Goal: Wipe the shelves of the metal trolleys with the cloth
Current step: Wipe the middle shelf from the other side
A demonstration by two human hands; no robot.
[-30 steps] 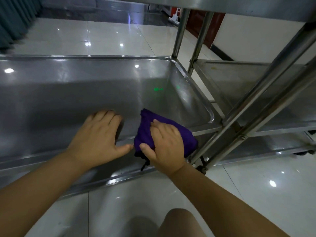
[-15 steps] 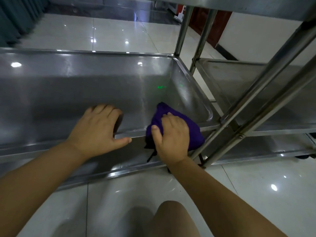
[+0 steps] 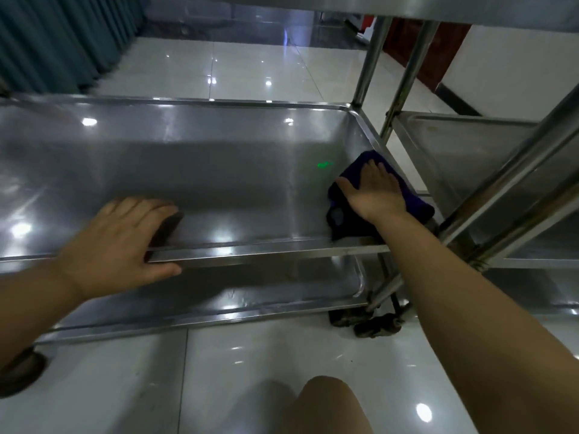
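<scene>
Your right hand (image 3: 376, 192): flat, fingers straight and close together, palm pressing down on the cloth.
Cloth (image 3: 418, 206): soft, dark purple, bunched in a thick wad under your right hand, with folds showing beyond the fingertips and past the little-finger side; it lies in the right end of the middle shelf, against its side wall.
Your left hand (image 3: 119, 242): fingers draped over the shelf's front rim, thumb hooked along the rim's outer face, gripping it.
Middle shelf (image 3: 219, 170): a shallow stainless tray, smooth and shiny, with rounded corners and a raised lip; only the cloth is in it.
Lower shelf (image 3: 250, 292): the same steel tray shape, below your left thumb.
Second trolley (image 3: 463, 151): beyond your right hand, past round steel uprights (image 3: 366, 57); its shelf looks duller.
Floor (image 3: 250, 371): glossy pale tiles, below both wrists.
Curtain (image 3: 62, 42): teal, pleated, far beyond your left hand.
</scene>
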